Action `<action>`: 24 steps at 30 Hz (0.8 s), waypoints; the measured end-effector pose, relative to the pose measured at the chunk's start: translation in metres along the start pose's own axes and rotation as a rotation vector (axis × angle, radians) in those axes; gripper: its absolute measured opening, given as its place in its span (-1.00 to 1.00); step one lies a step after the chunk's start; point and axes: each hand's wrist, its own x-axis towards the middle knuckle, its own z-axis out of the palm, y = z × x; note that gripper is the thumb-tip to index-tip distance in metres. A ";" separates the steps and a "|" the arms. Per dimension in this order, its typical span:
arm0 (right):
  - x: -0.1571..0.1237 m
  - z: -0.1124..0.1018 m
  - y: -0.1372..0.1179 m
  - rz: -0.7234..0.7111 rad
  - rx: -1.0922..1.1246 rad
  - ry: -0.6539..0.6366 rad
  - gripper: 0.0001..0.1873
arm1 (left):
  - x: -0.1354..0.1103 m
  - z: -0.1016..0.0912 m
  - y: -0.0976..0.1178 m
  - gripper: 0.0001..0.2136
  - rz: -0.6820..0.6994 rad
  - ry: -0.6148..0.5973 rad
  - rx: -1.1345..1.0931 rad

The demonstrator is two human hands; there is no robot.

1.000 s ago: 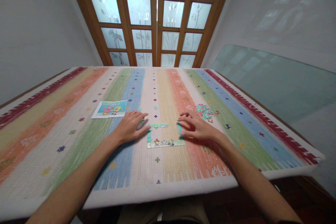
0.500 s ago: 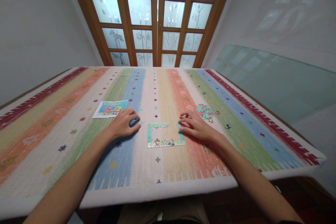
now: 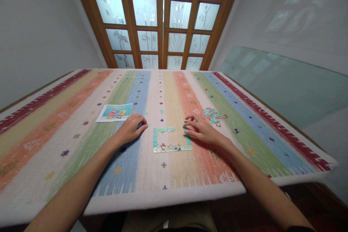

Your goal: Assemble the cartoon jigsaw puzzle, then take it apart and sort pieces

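A partly joined jigsaw border (image 3: 172, 148) lies in front of me, with its top right part open. My left hand (image 3: 132, 127) is left of it, thumb and forefinger drawn together on a small teal puzzle piece (image 3: 148, 125) at their tips. My right hand (image 3: 202, 129) rests at the border's right side, its fingers loosely bent and apart, partly covering the upper end of that side. No piece shows in it. Loose puzzle pieces (image 3: 212, 116) lie in a pile just beyond my right hand. Single teal pieces, one (image 3: 145, 112) and another (image 3: 161, 111), lie farther back.
A picture card (image 3: 114, 112) with cartoon figures lies beyond my left hand. A striped cloth (image 3: 163, 174) covers the table. Wooden doors with frosted panes (image 3: 148, 12) stand behind it, and a glass panel (image 3: 285, 87) leans at the right wall.
My left hand has moved slightly right and up, and its thumb and forefinger have closed at the small teal piece. My right hand has shifted slightly left, fingers a little raised.
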 end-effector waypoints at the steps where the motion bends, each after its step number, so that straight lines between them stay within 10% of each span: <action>1: 0.002 0.000 -0.001 -0.009 0.006 0.004 -0.73 | 0.000 0.002 0.000 -0.82 -0.007 0.024 0.019; 24: 0.110 0.036 -0.003 -0.080 -0.151 -0.065 -0.62 | 0.004 0.017 -0.005 -0.64 -0.038 0.128 0.171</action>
